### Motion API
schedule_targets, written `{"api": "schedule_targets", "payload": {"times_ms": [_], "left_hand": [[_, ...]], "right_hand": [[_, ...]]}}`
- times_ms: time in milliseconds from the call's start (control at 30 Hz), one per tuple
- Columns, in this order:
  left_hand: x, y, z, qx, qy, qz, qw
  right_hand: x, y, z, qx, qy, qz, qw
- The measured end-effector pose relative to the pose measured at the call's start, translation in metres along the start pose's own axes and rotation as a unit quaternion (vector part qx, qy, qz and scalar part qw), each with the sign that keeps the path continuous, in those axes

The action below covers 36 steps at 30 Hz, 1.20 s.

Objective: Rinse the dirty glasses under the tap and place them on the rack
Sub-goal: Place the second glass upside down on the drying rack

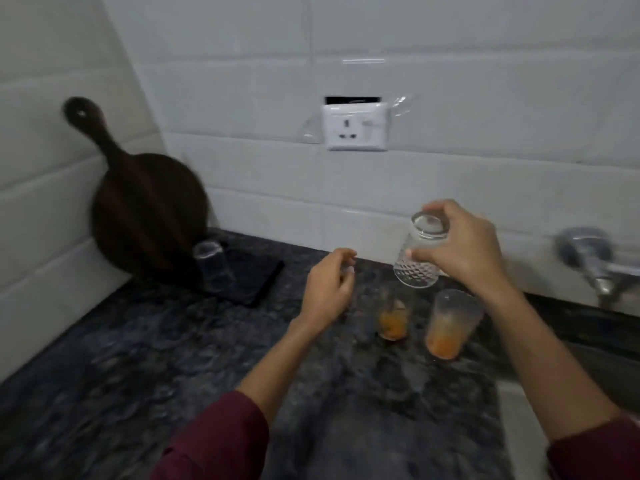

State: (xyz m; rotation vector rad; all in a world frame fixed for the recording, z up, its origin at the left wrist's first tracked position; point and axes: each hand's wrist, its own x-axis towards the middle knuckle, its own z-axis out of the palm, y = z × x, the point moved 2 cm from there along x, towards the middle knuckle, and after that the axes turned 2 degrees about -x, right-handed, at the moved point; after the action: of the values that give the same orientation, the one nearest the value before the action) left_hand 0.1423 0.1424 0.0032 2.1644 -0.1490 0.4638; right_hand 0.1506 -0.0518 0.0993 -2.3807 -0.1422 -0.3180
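Head view, right hand (460, 247): raised above the counter (156, 358), fingers (440, 206) and thumb curled round a clear cut-pattern glass (417, 258), which is held inverted and slightly tilted, base uppermost, rim toward the counter.
Head view, left hand (327, 289): poised just left of the held glass, fingers loosely curled, holding nothing; clear of the glass and of the counter.
Dirty glasses: two stand upright on the dark speckled counter below the hands. The short glass (391, 320) holds orange residue at the bottom; the tall glass (450, 323), just to its right, shows orange residue at the base and a cloudy film up its wall. The two stand near each other but apart.
Rack: a flat black tray (256, 282) lies at the back left of the counter; a clear glass (213, 268) stands on it, apparently inverted, though blur prevents certainty.
Tap (595, 261): chrome, mounted on the wall at the right edge, blurred.
Sink (602, 362): steel basin edge below the tap.
Surroundings: a round dark wooden board (145, 209) with a handle leans in the tiled corner behind the tray; a white wall socket (355, 128) is set in the white tiles above.
Sleeves (221, 441): maroon, on both forearms.
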Motion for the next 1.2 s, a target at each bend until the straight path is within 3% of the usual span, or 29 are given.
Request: {"api": "schedule_targets", "payload": {"times_ms": [100,200,333,500,700,967,1100,1200], "left_hand": [[-0.008,-0.087,-0.061,0.099,-0.001,-0.135,0.986],[-0.024,-0.167,-0.102,0.22,-0.045,-0.275,0.935],[-0.037,-0.216,-0.135,0.242,-0.084,-0.392,0.883],[-0.037,-0.253,-0.148,0.263,-0.137,-0.396,0.869],[-0.049,-0.27,-0.142,0.274,-0.18,-0.389,0.861],[-0.048,-0.266,-0.141,0.277,-0.175,-0.393,0.859],[-0.043,-0.241,-0.137,0.28,-0.176,-0.392,0.859],[-0.034,-0.198,-0.115,0.278,-0.171,-0.325,0.888]], "right_hand": [[0.046,-0.058,0.091,0.058,-0.09,-0.035,0.994],[0.082,-0.109,0.187,0.073,-0.164,-0.07,0.981],[0.116,-0.149,0.289,0.059,-0.204,-0.101,0.972],[0.144,-0.171,0.375,-0.007,-0.218,-0.15,0.964],[0.153,-0.17,0.414,-0.08,-0.252,-0.17,0.949],[0.15,-0.171,0.408,-0.124,-0.286,-0.194,0.93],[0.134,-0.16,0.365,-0.065,-0.265,-0.17,0.947],[0.113,-0.133,0.317,0.001,-0.237,-0.112,0.965]]}}
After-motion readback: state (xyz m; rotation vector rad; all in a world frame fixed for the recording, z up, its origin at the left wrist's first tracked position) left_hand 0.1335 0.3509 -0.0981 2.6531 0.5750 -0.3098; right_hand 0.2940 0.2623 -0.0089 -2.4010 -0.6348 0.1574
